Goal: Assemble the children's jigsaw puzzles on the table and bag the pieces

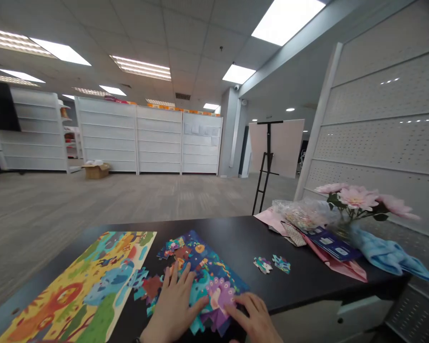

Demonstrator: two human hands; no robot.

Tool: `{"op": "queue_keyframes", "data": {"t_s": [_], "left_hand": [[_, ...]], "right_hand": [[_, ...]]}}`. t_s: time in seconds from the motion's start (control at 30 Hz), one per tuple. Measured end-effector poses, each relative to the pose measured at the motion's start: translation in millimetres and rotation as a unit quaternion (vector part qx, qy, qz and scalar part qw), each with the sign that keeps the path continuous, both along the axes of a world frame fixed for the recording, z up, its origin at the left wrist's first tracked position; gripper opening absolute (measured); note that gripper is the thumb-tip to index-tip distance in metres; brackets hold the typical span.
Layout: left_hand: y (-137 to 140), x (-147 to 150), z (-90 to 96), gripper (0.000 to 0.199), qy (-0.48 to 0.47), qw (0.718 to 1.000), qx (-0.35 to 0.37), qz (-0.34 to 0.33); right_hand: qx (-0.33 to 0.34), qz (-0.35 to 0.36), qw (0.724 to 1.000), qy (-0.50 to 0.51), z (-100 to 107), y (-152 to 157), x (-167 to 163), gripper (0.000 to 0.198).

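A partly joined jigsaw puzzle (219, 271), dark blue with sea-like pictures and a purple, many-eyed figure near its front, lies flat on the black table. My left hand (175, 300) rests palm down across the puzzle's left side, fingers spread. At the lower right edge, my right hand (252, 314) touches the purple part with outstretched fingertips. Several joined or loose pieces (152, 287) lie left of my left hand, partly hidden by it. Two loose pieces, a white and green puzzle piece (262, 265) and a blue puzzle piece (281, 264), sit apart to the right.
A yellow animal picture sheet (82, 281) covers the left of the black table (232, 231). Along the right lie a clear plastic bag (302, 214), a dark blue packet (331, 242), a light blue cloth (386, 250) and pink flowers (357, 197). An easel (268, 162) stands beyond.
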State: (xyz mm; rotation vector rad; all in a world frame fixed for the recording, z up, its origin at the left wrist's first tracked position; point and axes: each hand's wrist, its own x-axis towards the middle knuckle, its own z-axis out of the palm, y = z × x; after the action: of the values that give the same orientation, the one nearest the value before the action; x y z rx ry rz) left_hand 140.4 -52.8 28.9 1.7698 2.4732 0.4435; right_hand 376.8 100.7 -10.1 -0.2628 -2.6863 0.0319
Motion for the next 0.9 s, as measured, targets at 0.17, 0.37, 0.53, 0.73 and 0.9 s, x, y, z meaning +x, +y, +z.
{"op": "queue_keyframes", "data": {"t_s": [0.17, 0.37, 0.53, 0.73, 0.9], "left_hand": [[12, -12, 1.6, 0.056, 0.004, 0.998, 0.052, -0.039], [0, 3, 25.3, 0.032, -0.056, 0.986, 0.138, -0.067], [-28, 16, 29.1, 0.060, -0.111, 0.976, 0.079, -0.170], [-29, 12, 25.1, 0.034, -0.139, 0.971, 0.103, -0.165], [-20, 14, 14.3, 0.032, -0.134, 0.969, 0.136, -0.154]], "right_hand": [[0.032, 0.061, 0.997, 0.046, -5, -7, 0, 0.051], [-0.034, 0.077, 0.996, 0.023, 11, -1, -15, 0.044], [-0.153, 0.058, 0.985, 0.054, 16, -8, -35, 0.020], [-0.283, 0.030, 0.958, 0.038, 41, -9, -49, 0.028], [-0.295, 0.043, 0.953, 0.050, 46, -11, -49, 0.027]]}}
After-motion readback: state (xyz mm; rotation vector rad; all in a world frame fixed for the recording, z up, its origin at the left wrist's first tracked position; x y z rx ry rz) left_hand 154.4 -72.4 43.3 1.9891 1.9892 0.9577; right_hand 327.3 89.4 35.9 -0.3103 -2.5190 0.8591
